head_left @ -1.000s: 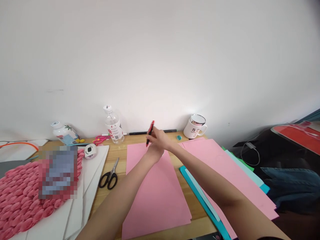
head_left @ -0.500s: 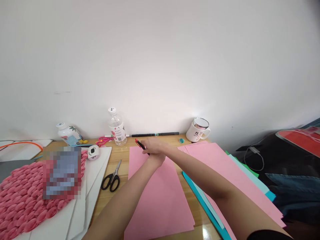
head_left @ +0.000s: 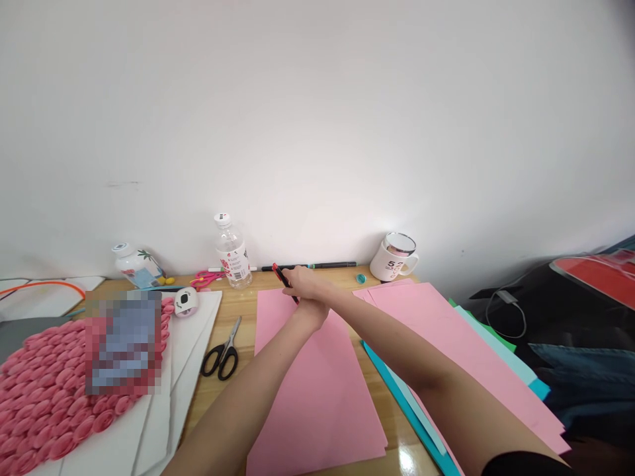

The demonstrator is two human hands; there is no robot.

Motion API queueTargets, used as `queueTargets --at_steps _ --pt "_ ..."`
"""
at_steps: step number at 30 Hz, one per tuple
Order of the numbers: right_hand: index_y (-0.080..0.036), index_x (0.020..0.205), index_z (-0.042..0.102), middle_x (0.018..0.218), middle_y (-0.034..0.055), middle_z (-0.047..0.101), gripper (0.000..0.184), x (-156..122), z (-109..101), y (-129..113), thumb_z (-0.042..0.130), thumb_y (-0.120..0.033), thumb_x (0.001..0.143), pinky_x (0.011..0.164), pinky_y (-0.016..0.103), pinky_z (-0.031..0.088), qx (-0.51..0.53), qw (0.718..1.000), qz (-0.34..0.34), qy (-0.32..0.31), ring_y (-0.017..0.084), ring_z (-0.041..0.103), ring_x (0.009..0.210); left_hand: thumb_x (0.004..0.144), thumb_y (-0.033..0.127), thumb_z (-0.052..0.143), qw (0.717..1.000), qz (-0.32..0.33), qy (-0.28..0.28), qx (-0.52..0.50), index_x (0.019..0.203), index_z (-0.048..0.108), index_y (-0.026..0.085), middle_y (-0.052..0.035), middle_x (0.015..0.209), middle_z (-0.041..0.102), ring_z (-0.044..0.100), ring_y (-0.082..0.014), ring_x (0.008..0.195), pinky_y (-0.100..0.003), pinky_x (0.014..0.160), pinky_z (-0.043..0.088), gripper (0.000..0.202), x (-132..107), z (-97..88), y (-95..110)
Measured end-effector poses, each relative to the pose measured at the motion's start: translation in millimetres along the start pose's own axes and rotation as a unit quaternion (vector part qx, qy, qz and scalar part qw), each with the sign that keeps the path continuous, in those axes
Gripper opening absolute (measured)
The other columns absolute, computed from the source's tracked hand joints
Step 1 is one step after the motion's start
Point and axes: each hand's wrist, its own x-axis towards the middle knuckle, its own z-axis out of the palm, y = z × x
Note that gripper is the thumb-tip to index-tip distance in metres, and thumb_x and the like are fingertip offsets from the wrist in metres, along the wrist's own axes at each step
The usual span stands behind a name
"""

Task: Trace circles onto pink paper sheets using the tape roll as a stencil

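A black pen with a red end [head_left: 278, 273] is gripped in the fingers of my right hand [head_left: 303, 283], near the far end of a sheet of pink paper [head_left: 317, 396]. Tilted, the pen has its red end up and its lower end down toward the paper. My left hand [head_left: 315, 313] rests on the same pink sheet, just nearer to me. The right wrist crosses over it, so the left fingers are hidden. Black-handled scissors [head_left: 221, 354] lie left of the sheet on the wooden table [head_left: 233, 410].
A water bottle [head_left: 233, 254], a white mug [head_left: 395, 258] and dark markers [head_left: 335, 265] line the wall. On the right lies a stack of pink and blue paper [head_left: 446, 337]. Pink petal-like pieces [head_left: 49, 396], a white correction-tape-like device [head_left: 186, 301] and white boards [head_left: 163, 410] fill the left.
The pen has tipped more upright in my right hand, its red end rising slightly rightward. My left hand stays in about the same place.
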Motion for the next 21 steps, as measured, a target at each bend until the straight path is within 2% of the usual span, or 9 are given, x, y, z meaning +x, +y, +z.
queueTargets --at_steps 3,6,12,18,21 --pt "-0.018 0.099 0.056 0.091 0.0087 0.068 0.019 5.3 7.4 10.0 0.057 -0.03 0.084 0.057 0.026 0.039 0.005 0.999 0.03 0.033 0.022 0.065 0.077 0.071 0.011 0.063 0.998 0.001 -0.033 0.054 0.093 0.063 0.017 -0.0103 0.103 0.062 0.049 -0.0349 0.112 -0.047 0.1 0.037 0.022 0.3 -4.2 4.1" --pt "-0.017 0.102 0.055 0.093 0.0107 0.068 0.022 9.3 14.5 19.5 0.055 -0.032 0.086 0.059 0.027 0.041 0.013 0.995 0.071 0.063 0.023 0.065 0.08 0.069 0.007 0.062 0.995 0.012 -0.053 0.08 0.094 0.062 0.016 -0.0102 0.104 0.062 0.052 -0.0314 0.109 -0.042 0.096 0.041 0.027 -1.8 -9.9 6.7" --pt "-0.018 0.102 0.053 0.088 0.0078 0.07 0.021 14.1 24.2 36.3 0.054 -0.034 0.088 0.062 0.026 0.043 0.044 0.983 0.142 0.108 0.021 0.066 0.081 0.064 0.0 0.063 0.992 0.034 -0.07 0.097 0.102 0.06 0.017 -0.0108 0.114 0.062 0.054 -0.0277 0.108 -0.035 0.09 0.046 0.042 -8.6 -21.3 9.6" --pt "-0.017 0.099 0.054 0.086 0.0083 0.07 0.025 14.7 28.4 50.4 0.055 -0.039 0.089 0.065 0.026 0.044 0.066 0.965 0.21 0.141 0.022 0.066 0.083 0.067 -0.003 0.061 0.993 0.034 -0.051 0.104 0.113 0.055 0.013 -0.0195 0.128 0.054 0.043 -0.0352 0.125 -0.039 0.092 0.045 0.049 -17.7 -31.7 15.8" --pt "-0.015 0.099 0.054 0.087 0.0097 0.07 0.028 12.0 28.8 56.6 0.055 -0.041 0.089 0.066 0.027 0.044 0.074 0.955 0.24 0.154 0.022 0.066 0.083 0.067 -0.002 0.061 0.993 0.026 -0.046 0.106 0.116 0.053 0.013 -0.0218 0.128 0.053 0.044 -0.0357 0.123 -0.04 0.09 0.046 0.052 -21.1 -35.8 19.0"
